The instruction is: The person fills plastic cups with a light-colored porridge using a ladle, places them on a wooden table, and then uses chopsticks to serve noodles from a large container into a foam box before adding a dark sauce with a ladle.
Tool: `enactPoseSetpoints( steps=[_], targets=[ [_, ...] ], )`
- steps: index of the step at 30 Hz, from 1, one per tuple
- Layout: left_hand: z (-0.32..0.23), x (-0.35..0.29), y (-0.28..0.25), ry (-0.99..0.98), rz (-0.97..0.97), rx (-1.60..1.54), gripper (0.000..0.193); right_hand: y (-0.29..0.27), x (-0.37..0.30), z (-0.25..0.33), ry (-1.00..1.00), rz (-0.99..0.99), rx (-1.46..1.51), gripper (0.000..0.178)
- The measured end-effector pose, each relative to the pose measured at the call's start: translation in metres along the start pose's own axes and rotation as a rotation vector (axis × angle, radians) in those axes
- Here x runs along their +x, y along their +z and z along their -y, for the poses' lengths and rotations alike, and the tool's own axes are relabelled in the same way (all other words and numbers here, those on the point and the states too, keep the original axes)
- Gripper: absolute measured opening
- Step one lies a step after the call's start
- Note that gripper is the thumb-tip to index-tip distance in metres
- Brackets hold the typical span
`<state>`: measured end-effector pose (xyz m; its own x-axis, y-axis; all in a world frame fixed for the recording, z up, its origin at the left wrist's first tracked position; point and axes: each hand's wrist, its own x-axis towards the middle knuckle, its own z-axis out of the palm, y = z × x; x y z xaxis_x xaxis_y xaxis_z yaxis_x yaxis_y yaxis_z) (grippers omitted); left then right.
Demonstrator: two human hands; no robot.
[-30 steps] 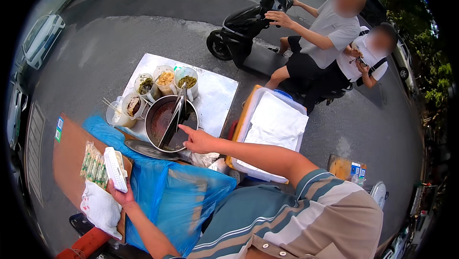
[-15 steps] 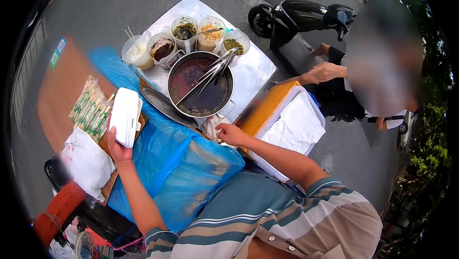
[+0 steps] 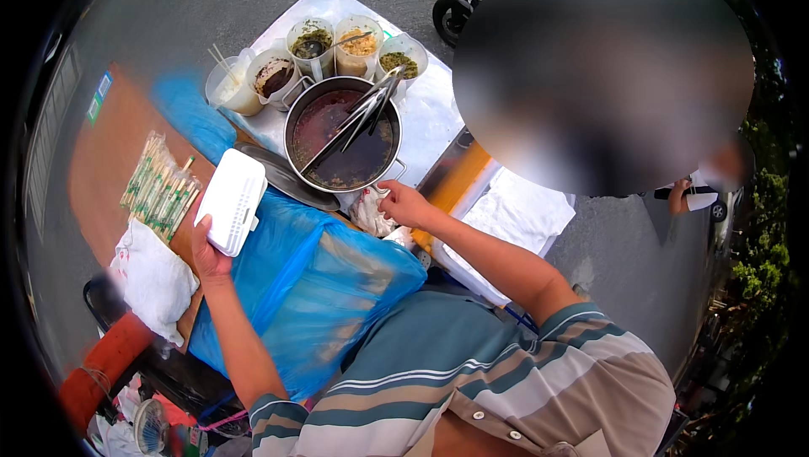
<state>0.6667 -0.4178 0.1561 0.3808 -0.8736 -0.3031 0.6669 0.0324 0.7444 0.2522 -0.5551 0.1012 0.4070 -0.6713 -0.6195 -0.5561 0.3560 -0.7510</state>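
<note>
A closed white foam takeaway box (image 3: pixel 234 202) is gripped along its side by my left hand (image 3: pixel 211 253), above the blue plastic-covered surface. My right hand (image 3: pixel 406 206) hovers by the near right handle of a metal pot (image 3: pixel 297 143), over a crumpled cloth (image 3: pixel 369 212). Its index finger reaches forward, the others bend loosely, and nothing shows in them. Dark reddish broth with floating bits fills the pot, and metal tongs (image 3: pixel 358 126) lie across it. Behind stand several plastic jugs (image 3: pixel 274 77) with sauces and toppings.
Wrapped chopsticks (image 3: pixel 160 185) and a white cloth (image 3: pixel 153 276) lie on the brown board at left. A pot lid (image 3: pixel 286 177) leans by the pot. At right, a white cloth (image 3: pixel 521 214) covers a yellow-edged box. A blurred person (image 3: pixel 602 77) stands close beyond it.
The person across has leaned in much nearer, covering most of the scooter. My left hand has tilted the foam box slightly rightward. My right hand stays near the pot handle.
</note>
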Motion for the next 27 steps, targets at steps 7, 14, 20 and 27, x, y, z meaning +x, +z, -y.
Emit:
enactPoseSetpoints(
  steps=[7, 14, 20, 27],
  targets=[
    [0.067, -0.053, 0.090, -0.164, 0.195, 0.023, 0.072, -0.011, -0.056, 0.036, -0.230, 0.497, -0.030, 0.062],
    [0.103, -0.079, 0.139, -0.256, 0.242, 0.031, 0.068, -0.019, -0.082, -0.006, -0.403, 0.256, -0.134, 0.052],
    [0.107, -0.089, 0.144, -0.248, 0.243, 0.015, 0.065, -0.020, -0.096, -0.027, -0.309, 0.280, -0.079, 0.049],
    [0.112, -0.102, 0.144, -0.244, 0.206, 0.029, 0.065, -0.026, -0.110, -0.031, -0.261, 0.284, -0.013, 0.045]
  ],
)
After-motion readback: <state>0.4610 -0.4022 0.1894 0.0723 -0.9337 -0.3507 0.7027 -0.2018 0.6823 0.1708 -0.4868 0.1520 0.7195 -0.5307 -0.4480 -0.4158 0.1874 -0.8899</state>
